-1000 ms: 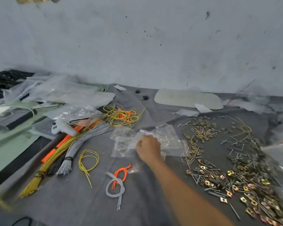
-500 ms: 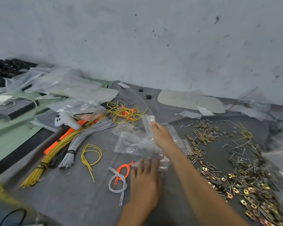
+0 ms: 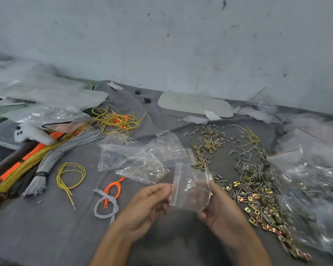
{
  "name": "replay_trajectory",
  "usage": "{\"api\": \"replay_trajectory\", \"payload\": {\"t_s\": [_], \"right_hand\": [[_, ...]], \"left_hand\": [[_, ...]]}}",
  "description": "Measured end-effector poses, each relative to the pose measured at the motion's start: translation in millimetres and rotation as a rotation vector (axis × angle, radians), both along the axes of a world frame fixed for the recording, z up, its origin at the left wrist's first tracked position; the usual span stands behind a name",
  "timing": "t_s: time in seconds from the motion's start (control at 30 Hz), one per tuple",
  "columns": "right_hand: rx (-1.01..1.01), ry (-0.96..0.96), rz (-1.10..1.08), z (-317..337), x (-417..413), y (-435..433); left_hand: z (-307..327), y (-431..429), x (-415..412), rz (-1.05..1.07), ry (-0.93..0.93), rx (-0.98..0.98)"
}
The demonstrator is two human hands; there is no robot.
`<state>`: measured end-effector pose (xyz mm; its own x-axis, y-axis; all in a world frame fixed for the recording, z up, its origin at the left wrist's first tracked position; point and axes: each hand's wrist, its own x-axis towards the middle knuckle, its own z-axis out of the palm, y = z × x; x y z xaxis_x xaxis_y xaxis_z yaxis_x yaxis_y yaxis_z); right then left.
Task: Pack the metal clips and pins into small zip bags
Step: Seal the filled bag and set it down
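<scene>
**Bag [image 3: 190, 189] held up in both hands, clips loose beside it**

Scuffed grey wall [image 3: 181, 45] fills the top half. Below it is the counter [image 3: 46, 237], under a dark grey cloth. Crumpled plastic sheet [image 3: 37, 87] is piled far left, and more plastic [image 3: 315, 169] runs along the right edge.

Clips and pins [image 3: 254, 189] lie loose in a long heap right of centre, from mid-counter to the near right corner. The heap's outer side meets the right-hand plastic.

Wire bundle [image 3: 46, 156] is at left: yellow, grey and orange strands side by side, lying diagonally, the grey ones tied near one end. Pale oval board [image 3: 194, 104] lies flat at the foot of the wall. Yellow tangle [image 3: 113, 120] sits just past the bundle's far end. White controller [image 3: 29, 134] rests on the bundle, far left.

Spare bags [image 3: 135, 158] overlap in a loose stack mid-counter, between the wires and the clips. At least one shows small metal bits inside.

Left hand [image 3: 148, 206] and right hand [image 3: 219, 208] are near centre, palms facing each other. The clear bag is between them, off the cloth, roughly upright.
- **Left grip:** thumb and fingertips pinched on the bag's left edge.
- **Right grip:** clamped on the right edge and lower corner, fingers behind the film.
- **Bag position:** just beside the clip heap, nearer than the spare bags.

Small stuff: yellow loop [image 3: 69, 175], orange loop [image 3: 112, 189] and grey loop [image 3: 104, 206] lie on the cloth left of the hands, the last two touching. Two black blocks [image 3: 146, 100] sit near the wall, left of the board.
</scene>
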<state>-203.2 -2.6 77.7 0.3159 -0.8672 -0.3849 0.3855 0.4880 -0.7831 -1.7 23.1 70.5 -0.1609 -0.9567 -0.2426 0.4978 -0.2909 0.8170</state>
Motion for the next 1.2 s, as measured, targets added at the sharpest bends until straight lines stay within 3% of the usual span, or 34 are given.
{"api": "replay_trajectory", "payload": {"t_s": [0.17,0.3,0.37,0.43,0.53,0.63,0.7,0.9,1.0,1.2], "right_hand": [[-0.049,0.124,-0.128,-9.6,-12.4,2.2],[-0.075,0.177,-0.13,-15.7,-9.8,7.4],[-0.086,0.199,-0.177,-15.1,-10.0,8.5],[-0.114,0.307,-0.351,-16.4,-14.0,10.3],[-0.32,0.529,-0.591,-11.8,-12.3,22.9],[-0.501,0.521,-0.303,-1.3,12.5,39.5],[-0.566,0.624,-0.183,3.4,25.8,45.7],[-0.649,0.756,-0.233,15.9,33.7,48.8],[-0.634,0.715,-0.242,18.0,32.2,46.7],[-0.518,0.514,-0.233,20.9,27.3,43.3]], "left_hand": [[2.0,4.7,-7.0,0.051,-0.153,-0.018],[4.0,8.0,-18.7,0.004,0.008,0.088],[4.3,12.1,-20.8,-0.012,-0.007,0.089],[4.6,15.7,-21.3,0.042,-0.137,0.049],[5.8,15.9,-22.5,0.189,-0.504,-0.08],[10.0,14.7,-30.9,0.269,-0.676,-0.198],[12.0,16.0,-37.3,0.251,-0.73,-0.243],[14.8,21.9,-38.6,0.26,-0.817,-0.271],[15.3,24.9,-32.6,0.248,-0.891,-0.323],[20.4,29.7,-25.1,-0.01,-0.799,-0.367]]}}
